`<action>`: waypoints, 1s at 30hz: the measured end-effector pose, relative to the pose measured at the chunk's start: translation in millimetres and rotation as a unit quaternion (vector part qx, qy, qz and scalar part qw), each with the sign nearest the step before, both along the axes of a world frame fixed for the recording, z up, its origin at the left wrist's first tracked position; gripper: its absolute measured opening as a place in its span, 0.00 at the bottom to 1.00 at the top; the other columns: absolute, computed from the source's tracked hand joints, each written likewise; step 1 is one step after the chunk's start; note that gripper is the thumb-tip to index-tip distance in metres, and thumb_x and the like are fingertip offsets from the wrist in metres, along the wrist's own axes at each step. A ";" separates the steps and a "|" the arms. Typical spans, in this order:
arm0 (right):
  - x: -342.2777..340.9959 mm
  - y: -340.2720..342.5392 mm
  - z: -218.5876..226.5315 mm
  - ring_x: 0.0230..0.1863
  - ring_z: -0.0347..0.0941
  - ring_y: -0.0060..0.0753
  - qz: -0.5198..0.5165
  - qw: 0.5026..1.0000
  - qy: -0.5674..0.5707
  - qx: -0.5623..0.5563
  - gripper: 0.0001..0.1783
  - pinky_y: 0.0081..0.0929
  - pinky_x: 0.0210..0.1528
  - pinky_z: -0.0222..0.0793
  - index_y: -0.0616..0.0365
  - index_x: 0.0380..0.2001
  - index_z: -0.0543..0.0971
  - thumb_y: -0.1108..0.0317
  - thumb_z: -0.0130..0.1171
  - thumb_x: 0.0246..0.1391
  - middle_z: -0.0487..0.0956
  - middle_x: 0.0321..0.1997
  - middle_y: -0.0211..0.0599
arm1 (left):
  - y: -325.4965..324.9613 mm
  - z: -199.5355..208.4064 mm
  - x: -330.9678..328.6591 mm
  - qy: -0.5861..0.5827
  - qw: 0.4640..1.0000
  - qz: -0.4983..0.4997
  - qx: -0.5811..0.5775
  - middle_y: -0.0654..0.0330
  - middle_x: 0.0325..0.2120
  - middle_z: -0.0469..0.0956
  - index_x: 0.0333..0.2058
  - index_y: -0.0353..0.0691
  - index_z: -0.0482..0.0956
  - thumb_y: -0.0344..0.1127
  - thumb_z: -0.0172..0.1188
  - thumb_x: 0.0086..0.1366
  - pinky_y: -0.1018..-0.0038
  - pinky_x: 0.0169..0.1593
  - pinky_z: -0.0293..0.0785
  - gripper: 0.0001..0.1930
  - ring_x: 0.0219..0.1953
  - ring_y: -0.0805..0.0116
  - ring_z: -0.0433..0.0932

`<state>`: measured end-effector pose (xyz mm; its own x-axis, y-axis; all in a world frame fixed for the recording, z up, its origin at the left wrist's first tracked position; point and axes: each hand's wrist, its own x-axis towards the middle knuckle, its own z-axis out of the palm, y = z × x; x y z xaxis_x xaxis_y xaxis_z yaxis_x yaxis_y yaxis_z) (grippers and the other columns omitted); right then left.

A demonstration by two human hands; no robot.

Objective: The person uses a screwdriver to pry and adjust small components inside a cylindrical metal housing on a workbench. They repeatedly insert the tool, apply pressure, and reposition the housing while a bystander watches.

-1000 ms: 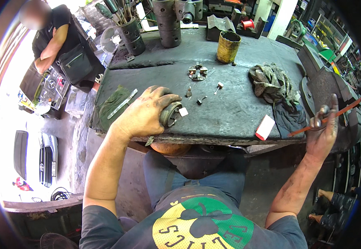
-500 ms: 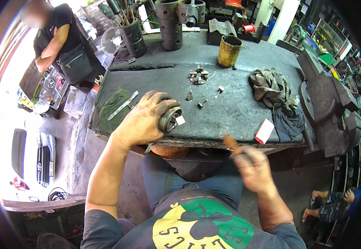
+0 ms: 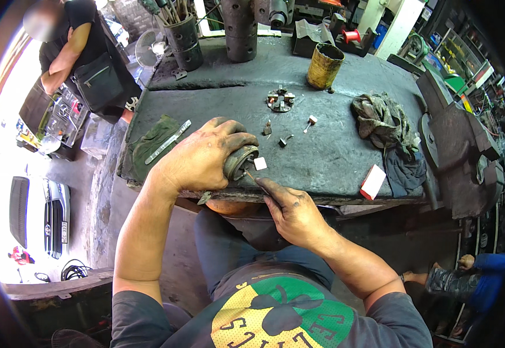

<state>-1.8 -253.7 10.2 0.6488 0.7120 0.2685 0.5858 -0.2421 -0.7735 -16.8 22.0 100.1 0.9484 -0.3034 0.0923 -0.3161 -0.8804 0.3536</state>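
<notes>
My left hand (image 3: 206,152) is wrapped round a short, dark cylindrical metal housing (image 3: 238,165), pressed near the front edge of the bench. A small pale square piece (image 3: 259,163) sits at the housing's open end. Closed in a pinch, my right hand (image 3: 293,210) holds a thin tool (image 3: 252,177) whose tip reaches that open end; my fingers hide its handle. Beyond lie a small dark block with a lead (image 3: 285,141), another small block (image 3: 267,127) and a pinkish one with a wire (image 3: 312,120). Farther back rests a round brush-holder plate (image 3: 280,100).
A green cloth (image 3: 159,136) with a metal strip (image 3: 169,142) lies left. To the right are a crumpled grey rag (image 3: 383,120), a red-and-white box (image 3: 372,182) and a vise (image 3: 467,151). A yellow can (image 3: 325,66) stands behind. A person (image 3: 90,64) stands beyond the left corner.
My right hand has moved left and up from below the bench edge, bringing the tool to the housing's open end. The orange-brown handle seen before is now covered. My left hand keeps its hold.
</notes>
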 end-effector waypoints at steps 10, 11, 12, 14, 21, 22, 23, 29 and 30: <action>-8.7 9.1 -0.6 0.43 0.88 0.60 -0.025 0.998 -0.030 -0.059 0.27 0.50 0.46 0.84 0.56 0.71 0.83 0.77 0.66 0.71 0.89 0.44 0.53 | -1.0 0.1 2.5 0.007 1.000 0.005 0.013 0.51 0.63 0.82 0.64 0.44 0.86 0.33 0.80 0.52 0.52 0.72 0.78 0.36 0.66 0.42 0.79; -9.2 7.6 -0.3 0.42 0.88 0.59 -0.025 0.996 -0.026 -0.083 0.27 0.50 0.45 0.84 0.55 0.72 0.83 0.77 0.66 0.71 0.89 0.42 0.53 | -0.9 0.7 3.8 0.007 1.000 0.000 0.010 0.51 0.63 0.82 0.64 0.44 0.86 0.33 0.80 0.51 0.52 0.72 0.78 0.37 0.66 0.42 0.79; -8.7 7.2 -0.8 0.41 0.87 0.60 -0.026 0.997 -0.028 -0.063 0.28 0.50 0.45 0.83 0.55 0.72 0.82 0.77 0.66 0.71 0.88 0.41 0.53 | -1.0 1.2 4.9 0.011 1.000 0.000 0.017 0.51 0.63 0.82 0.64 0.44 0.86 0.32 0.80 0.51 0.52 0.72 0.78 0.37 0.66 0.42 0.79; -8.1 5.7 -2.6 0.39 0.86 0.60 -0.027 0.999 -0.028 -0.037 0.28 0.49 0.44 0.83 0.55 0.73 0.82 0.77 0.66 0.71 0.88 0.39 0.52 | -1.2 1.5 6.1 0.010 1.000 -0.004 0.025 0.51 0.63 0.82 0.64 0.44 0.86 0.32 0.80 0.51 0.52 0.72 0.78 0.37 0.65 0.42 0.79; -6.1 4.3 -9.8 0.43 0.88 0.65 -0.017 0.998 0.044 0.040 0.26 0.50 0.47 0.84 0.62 0.71 0.81 0.78 0.65 0.72 0.88 0.41 0.59 | -2.0 2.7 4.4 0.002 1.000 -0.002 0.017 0.51 0.62 0.82 0.63 0.44 0.87 0.32 0.79 0.50 0.53 0.72 0.77 0.37 0.65 0.42 0.80; -4.3 6.9 -10.2 0.43 0.88 0.66 -0.024 0.997 0.041 0.054 0.26 0.51 0.47 0.84 0.62 0.71 0.81 0.78 0.65 0.72 0.89 0.42 0.60 | -2.4 2.9 3.3 0.003 1.000 -0.001 0.019 0.51 0.62 0.82 0.63 0.44 0.87 0.32 0.79 0.50 0.53 0.73 0.77 0.37 0.65 0.42 0.80; -3.6 6.8 -9.3 0.43 0.88 0.66 -0.035 0.996 0.038 0.076 0.25 0.51 0.48 0.84 0.63 0.70 0.81 0.78 0.65 0.72 0.89 0.43 0.61 | -2.7 3.1 2.5 0.001 1.000 -0.003 0.019 0.51 0.62 0.82 0.63 0.44 0.87 0.32 0.80 0.50 0.53 0.73 0.77 0.37 0.65 0.42 0.80; -4.2 8.6 -5.4 0.43 0.89 0.64 -0.014 0.998 0.059 0.010 0.23 0.47 0.47 0.84 0.62 0.69 0.84 0.78 0.65 0.73 0.89 0.45 0.60 | -3.5 0.7 -0.4 -0.020 1.000 -0.007 0.009 0.50 0.64 0.81 0.66 0.45 0.85 0.30 0.75 0.54 0.53 0.74 0.77 0.37 0.68 0.42 0.78; -5.3 6.6 -5.0 0.44 0.89 0.62 -0.011 0.997 0.069 -0.016 0.22 0.45 0.47 0.84 0.61 0.68 0.85 0.77 0.65 0.73 0.90 0.47 0.60 | -3.3 0.5 -1.2 -0.018 1.000 -0.002 0.008 0.50 0.64 0.81 0.65 0.45 0.86 0.31 0.77 0.53 0.52 0.75 0.76 0.36 0.68 0.42 0.78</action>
